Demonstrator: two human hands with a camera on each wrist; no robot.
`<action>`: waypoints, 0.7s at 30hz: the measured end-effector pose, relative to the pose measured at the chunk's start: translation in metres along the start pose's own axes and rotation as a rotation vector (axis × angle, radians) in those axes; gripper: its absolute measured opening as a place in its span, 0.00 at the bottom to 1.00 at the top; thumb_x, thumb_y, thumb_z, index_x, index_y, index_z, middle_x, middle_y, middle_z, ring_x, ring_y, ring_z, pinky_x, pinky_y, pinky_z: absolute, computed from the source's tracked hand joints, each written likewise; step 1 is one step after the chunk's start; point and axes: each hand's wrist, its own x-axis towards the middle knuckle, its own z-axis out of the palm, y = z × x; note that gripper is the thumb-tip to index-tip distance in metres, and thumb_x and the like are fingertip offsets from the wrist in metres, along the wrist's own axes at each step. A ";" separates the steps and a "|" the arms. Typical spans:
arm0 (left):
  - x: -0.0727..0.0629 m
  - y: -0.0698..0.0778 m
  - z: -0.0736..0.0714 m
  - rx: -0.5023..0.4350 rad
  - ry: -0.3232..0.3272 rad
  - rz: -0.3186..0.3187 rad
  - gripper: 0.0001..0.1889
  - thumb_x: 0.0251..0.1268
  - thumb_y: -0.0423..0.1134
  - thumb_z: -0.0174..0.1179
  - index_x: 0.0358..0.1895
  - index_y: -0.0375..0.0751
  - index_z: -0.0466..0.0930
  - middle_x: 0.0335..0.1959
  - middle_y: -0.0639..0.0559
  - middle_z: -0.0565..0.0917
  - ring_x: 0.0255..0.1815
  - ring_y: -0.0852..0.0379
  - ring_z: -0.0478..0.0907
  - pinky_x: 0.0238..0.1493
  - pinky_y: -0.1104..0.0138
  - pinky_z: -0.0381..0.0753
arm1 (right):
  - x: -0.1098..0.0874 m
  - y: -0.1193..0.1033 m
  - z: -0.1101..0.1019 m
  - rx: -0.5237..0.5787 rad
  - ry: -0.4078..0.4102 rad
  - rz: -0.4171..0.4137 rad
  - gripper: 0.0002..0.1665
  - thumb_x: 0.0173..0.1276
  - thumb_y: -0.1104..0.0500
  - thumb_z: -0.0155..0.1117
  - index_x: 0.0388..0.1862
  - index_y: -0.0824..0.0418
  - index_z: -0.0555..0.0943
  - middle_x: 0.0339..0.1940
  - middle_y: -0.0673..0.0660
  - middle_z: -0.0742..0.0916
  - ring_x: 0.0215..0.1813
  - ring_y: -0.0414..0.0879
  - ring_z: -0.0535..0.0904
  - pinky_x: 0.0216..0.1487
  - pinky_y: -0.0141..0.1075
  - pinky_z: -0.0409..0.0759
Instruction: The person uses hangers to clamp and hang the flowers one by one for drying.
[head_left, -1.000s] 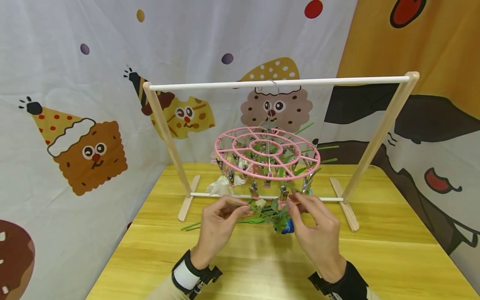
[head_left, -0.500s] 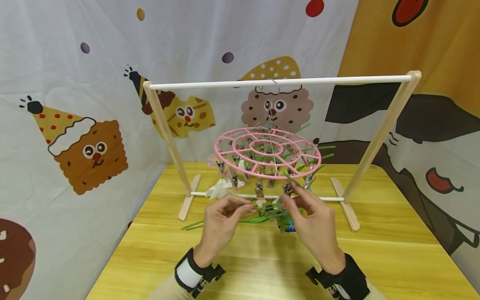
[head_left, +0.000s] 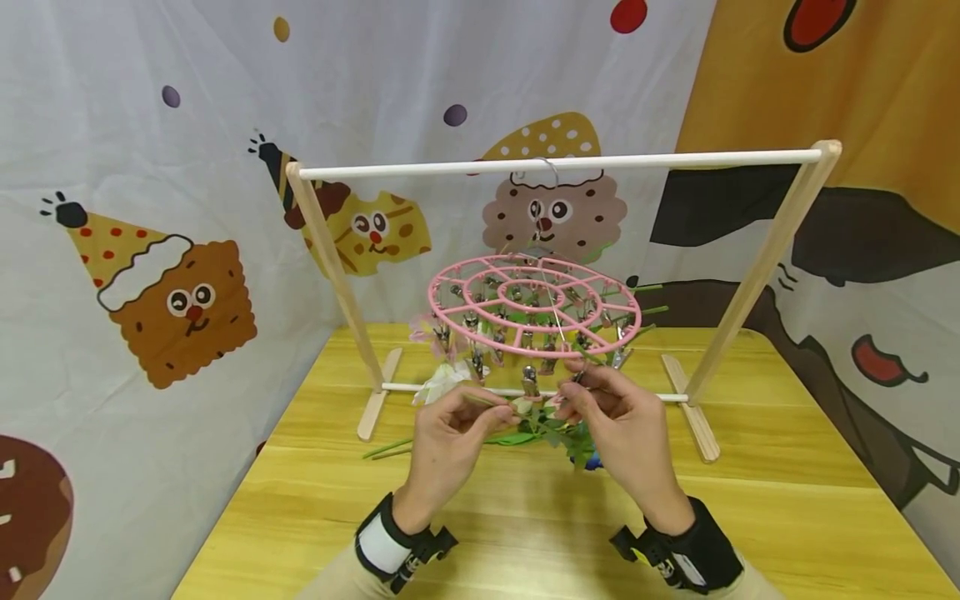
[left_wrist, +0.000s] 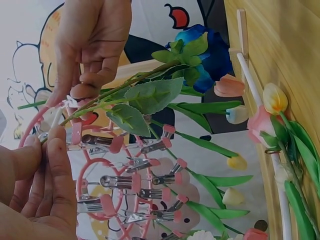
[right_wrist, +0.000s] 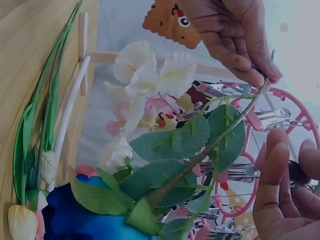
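Note:
A blue rose (left_wrist: 222, 55) with a long green stem and broad leaves hangs head-down and tilted below the pink round clip hanger (head_left: 558, 356). My left hand (head_left: 450, 437) pinches the stem (right_wrist: 232, 129) near its cut end between thumb and fingers. The right hand (head_left: 630, 429) pinches a metal clip (right_wrist: 300, 174) at the hanger's near edge; the fingers hide most of that clip. Beside it, another clip (head_left: 530, 381) hangs free. In the left wrist view, the right hand's fingers (left_wrist: 97, 75) are close above the stem.
A wooden rack with a white top bar (head_left: 420, 170) holds the hanger. Several tulips (left_wrist: 234, 196) and white flowers (right_wrist: 155, 72) hang from other clips. More tulips (left_wrist: 275, 98) lie on the wooden table (head_left: 480, 533) beside the rack's lower bar (left_wrist: 250, 80).
The hanger has turned a little, its near clips shifting right. My left hand has moved slightly right with the rose, and my right hand's fingers have closed in on the clip.

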 end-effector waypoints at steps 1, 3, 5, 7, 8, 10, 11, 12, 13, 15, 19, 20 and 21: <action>0.000 0.000 0.000 -0.003 -0.001 0.005 0.07 0.80 0.23 0.71 0.53 0.32 0.91 0.43 0.31 0.95 0.44 0.63 0.97 0.44 0.55 1.00 | 0.000 0.000 0.000 0.007 -0.002 0.014 0.15 0.83 0.70 0.74 0.64 0.60 0.93 0.35 0.58 0.96 0.34 0.45 0.94 0.39 0.33 0.94; 0.001 0.001 0.001 -0.003 0.000 0.008 0.07 0.80 0.22 0.71 0.53 0.32 0.91 0.43 0.31 0.95 0.44 0.63 0.97 0.44 0.55 1.00 | 0.001 -0.001 -0.001 0.017 -0.005 0.042 0.14 0.83 0.69 0.75 0.63 0.61 0.93 0.35 0.59 0.97 0.34 0.44 0.95 0.39 0.34 0.95; 0.002 0.001 0.002 0.001 0.002 0.008 0.07 0.80 0.22 0.71 0.53 0.32 0.91 0.43 0.31 0.95 0.44 0.63 0.97 0.44 0.55 1.00 | 0.002 -0.001 -0.002 0.032 -0.010 0.068 0.13 0.83 0.69 0.76 0.62 0.61 0.94 0.36 0.59 0.97 0.34 0.44 0.95 0.40 0.35 0.95; 0.002 0.001 0.002 0.006 0.004 0.006 0.07 0.80 0.23 0.72 0.53 0.32 0.91 0.43 0.31 0.95 0.43 0.63 0.97 0.43 0.55 1.00 | 0.002 -0.002 -0.002 0.048 -0.019 0.092 0.12 0.83 0.68 0.77 0.61 0.63 0.93 0.38 0.59 0.98 0.35 0.43 0.96 0.41 0.36 0.96; 0.003 0.002 0.002 0.009 0.006 0.002 0.07 0.80 0.23 0.72 0.53 0.32 0.91 0.43 0.32 0.96 0.43 0.63 0.97 0.43 0.55 1.00 | 0.003 -0.002 -0.003 0.057 -0.024 0.104 0.12 0.83 0.68 0.77 0.61 0.63 0.93 0.39 0.58 0.99 0.35 0.42 0.96 0.42 0.37 0.97; 0.003 0.001 0.002 0.011 0.005 -0.002 0.07 0.80 0.23 0.72 0.53 0.32 0.91 0.43 0.32 0.96 0.43 0.64 0.97 0.43 0.55 1.00 | 0.003 -0.002 -0.003 0.083 -0.038 0.128 0.11 0.83 0.68 0.77 0.60 0.65 0.93 0.41 0.55 0.99 0.36 0.43 0.97 0.43 0.38 0.98; 0.003 0.001 0.002 0.009 0.003 -0.004 0.07 0.80 0.23 0.72 0.54 0.32 0.91 0.43 0.32 0.96 0.43 0.64 0.97 0.43 0.55 1.00 | 0.004 -0.003 -0.004 0.092 -0.046 0.139 0.11 0.83 0.68 0.77 0.60 0.67 0.92 0.41 0.54 0.99 0.36 0.43 0.97 0.44 0.40 0.98; 0.004 0.001 0.003 0.007 0.001 -0.005 0.07 0.80 0.23 0.72 0.54 0.32 0.91 0.43 0.31 0.96 0.43 0.64 0.97 0.43 0.55 1.00 | 0.004 -0.003 -0.004 0.099 -0.052 0.148 0.11 0.83 0.68 0.77 0.60 0.67 0.92 0.41 0.54 0.99 0.37 0.44 0.97 0.44 0.40 0.98; 0.004 0.001 0.003 0.001 -0.002 -0.005 0.07 0.80 0.23 0.71 0.54 0.32 0.91 0.44 0.31 0.96 0.44 0.64 0.97 0.44 0.55 1.00 | 0.004 -0.002 -0.004 0.102 -0.057 0.156 0.11 0.83 0.68 0.76 0.60 0.68 0.92 0.41 0.53 0.99 0.37 0.45 0.97 0.43 0.41 0.98; 0.005 0.001 0.003 -0.010 -0.006 -0.002 0.06 0.80 0.23 0.71 0.54 0.31 0.91 0.43 0.30 0.95 0.44 0.64 0.97 0.44 0.54 1.00 | 0.005 -0.002 -0.005 0.098 -0.061 0.164 0.11 0.83 0.68 0.77 0.59 0.68 0.92 0.42 0.54 0.99 0.36 0.45 0.97 0.42 0.41 0.98; 0.007 0.001 0.003 -0.014 -0.003 0.003 0.06 0.80 0.22 0.71 0.53 0.30 0.90 0.44 0.29 0.96 0.43 0.62 0.98 0.43 0.54 1.00 | 0.007 0.000 -0.005 0.040 -0.046 0.156 0.11 0.81 0.66 0.79 0.59 0.64 0.95 0.41 0.55 0.99 0.36 0.42 0.96 0.39 0.37 0.96; 0.007 0.001 0.003 -0.011 -0.001 0.001 0.06 0.80 0.22 0.71 0.53 0.30 0.91 0.44 0.29 0.96 0.43 0.61 0.98 0.43 0.54 1.00 | 0.007 0.001 -0.005 0.026 -0.040 0.153 0.11 0.81 0.65 0.80 0.59 0.63 0.96 0.41 0.54 0.99 0.36 0.41 0.96 0.39 0.36 0.96; 0.007 0.001 0.004 -0.010 0.002 -0.003 0.06 0.79 0.22 0.71 0.53 0.30 0.91 0.44 0.29 0.96 0.43 0.61 0.98 0.43 0.54 1.00 | 0.008 0.001 -0.005 0.017 -0.033 0.154 0.12 0.80 0.65 0.81 0.59 0.62 0.96 0.41 0.53 0.99 0.36 0.41 0.96 0.39 0.35 0.96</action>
